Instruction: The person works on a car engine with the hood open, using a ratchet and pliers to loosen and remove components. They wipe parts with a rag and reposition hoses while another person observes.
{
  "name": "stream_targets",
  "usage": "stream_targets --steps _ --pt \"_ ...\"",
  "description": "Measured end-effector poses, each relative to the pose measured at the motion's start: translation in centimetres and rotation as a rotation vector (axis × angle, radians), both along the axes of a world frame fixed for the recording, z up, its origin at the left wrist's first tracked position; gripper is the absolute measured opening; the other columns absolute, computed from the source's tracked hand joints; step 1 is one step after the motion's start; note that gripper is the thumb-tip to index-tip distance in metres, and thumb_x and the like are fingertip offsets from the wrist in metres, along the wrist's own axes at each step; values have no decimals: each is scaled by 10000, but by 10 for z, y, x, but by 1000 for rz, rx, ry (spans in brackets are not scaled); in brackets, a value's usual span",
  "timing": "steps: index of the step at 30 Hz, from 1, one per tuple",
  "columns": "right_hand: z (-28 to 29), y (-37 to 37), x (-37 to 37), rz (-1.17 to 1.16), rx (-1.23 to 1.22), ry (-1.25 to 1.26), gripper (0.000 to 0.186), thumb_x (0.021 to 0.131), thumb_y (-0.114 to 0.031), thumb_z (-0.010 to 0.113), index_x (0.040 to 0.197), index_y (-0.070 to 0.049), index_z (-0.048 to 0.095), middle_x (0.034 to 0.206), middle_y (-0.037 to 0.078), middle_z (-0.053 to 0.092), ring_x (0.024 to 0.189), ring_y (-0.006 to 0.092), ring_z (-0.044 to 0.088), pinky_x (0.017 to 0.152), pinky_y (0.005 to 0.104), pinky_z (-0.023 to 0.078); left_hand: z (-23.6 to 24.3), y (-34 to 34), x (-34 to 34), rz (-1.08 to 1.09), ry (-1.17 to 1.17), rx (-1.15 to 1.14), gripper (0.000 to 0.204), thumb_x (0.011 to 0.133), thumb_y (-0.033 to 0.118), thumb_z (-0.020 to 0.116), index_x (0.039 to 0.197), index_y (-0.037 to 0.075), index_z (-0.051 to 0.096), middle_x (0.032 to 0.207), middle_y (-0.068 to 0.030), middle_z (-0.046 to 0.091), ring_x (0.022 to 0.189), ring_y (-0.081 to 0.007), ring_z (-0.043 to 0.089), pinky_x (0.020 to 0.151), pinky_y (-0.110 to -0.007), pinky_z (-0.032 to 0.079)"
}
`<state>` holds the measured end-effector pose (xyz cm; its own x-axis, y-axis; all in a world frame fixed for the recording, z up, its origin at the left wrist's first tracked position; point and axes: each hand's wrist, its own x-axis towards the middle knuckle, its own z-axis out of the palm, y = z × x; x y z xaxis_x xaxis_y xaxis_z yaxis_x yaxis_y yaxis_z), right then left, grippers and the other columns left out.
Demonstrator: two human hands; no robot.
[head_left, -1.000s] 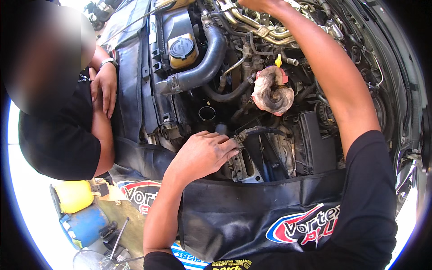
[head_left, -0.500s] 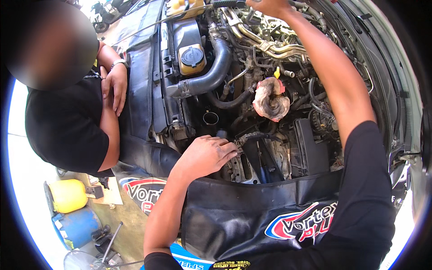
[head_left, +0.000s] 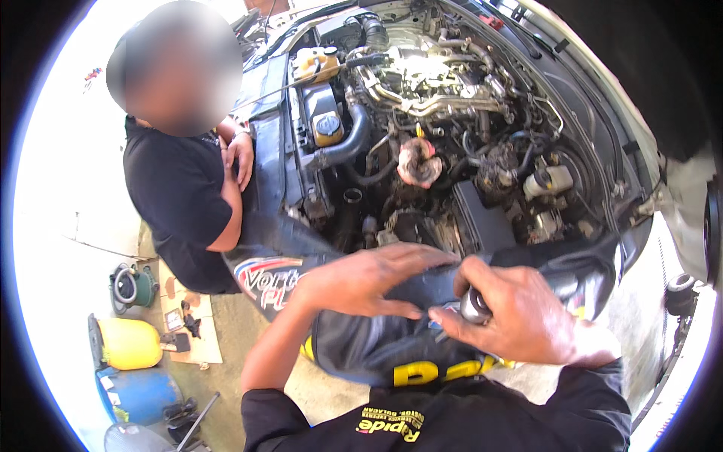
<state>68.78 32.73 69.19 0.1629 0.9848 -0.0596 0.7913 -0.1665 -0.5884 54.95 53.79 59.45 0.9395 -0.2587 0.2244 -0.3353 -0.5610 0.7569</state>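
My left hand [head_left: 365, 280] is stretched out over the black fender cover [head_left: 350, 346] at the near edge of the engine bay [head_left: 388, 147], fingers extended and thumb apart, slightly smeared by motion. Just to its right my right hand [head_left: 520, 313] is curled round a shiny metal cylindrical object [head_left: 475, 306], whose full shape is hidden by the fingers. Beyond both hands lie hoses and metal pipes, a black rectangular box [head_left: 486, 218], and a crumpled stained cloth [head_left: 419, 162] with red patches among the engine parts.
A co-worker [head_left: 181, 188] in a black shirt leans at the left side of the car, forearms together. On the floor at lower left are a yellow container [head_left: 128, 343], a blue drum [head_left: 143, 395], a green coiled item [head_left: 132, 282] and cardboard [head_left: 199, 331].
My right hand has come back from the far top of the engine and now grips the metal object. My left hand has left the engine parts for the fender cover. The view has shifted.
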Motion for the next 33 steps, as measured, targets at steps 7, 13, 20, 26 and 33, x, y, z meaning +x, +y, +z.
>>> stream_targets --steps 7,13,20,26,33 --pt "-35 -94 -92 -250 271 893 235 1011 -205 697 1061 2 597 917 56 646 839 67 578 721 255 492 -58 -195 -96 67 173 -835 633 943 336 776 1411 -6 521 1333 -120 615 1219 -234 587 1013 -395 486" --pt "-61 -87 -119 245 635 252 323 818 -204 829 1082 -82 689 1088 132 622 1047 352 589 889 466 475 -71 -283 -173 1173 -208 -675 343 1037 243 596 1257 -16 644 1025 -75 705 980 -146 634 828 -322 529" --pt "-200 -61 -111 76 533 -259 347 902 -186 689 1189 7 679 1141 245 649 1116 444 583 984 503 464 -37 -383 -341 1833 -68 -390 267 900 158 715 1100 -18 695 750 -40 631 627 -116 560 577 -297 445" --pt "-220 -76 -89 2 180 -526 449 1032 -415 558 1169 -24 729 1138 259 715 990 380 703 881 494 542 -11 -464 -412 2402 -237 -168 309 992 286 694 1109 2 652 812 -166 661 695 -283 624 665 -391 483" --pt "-238 -35 -69 90 235 -544 463 1025 -315 465 1046 55 743 1070 296 714 891 465 676 805 543 525 -40 -647 -551 3278 95 293 363 1013 337 634 1034 -24 662 988 -282 692 921 -465 672 804 -506 512"
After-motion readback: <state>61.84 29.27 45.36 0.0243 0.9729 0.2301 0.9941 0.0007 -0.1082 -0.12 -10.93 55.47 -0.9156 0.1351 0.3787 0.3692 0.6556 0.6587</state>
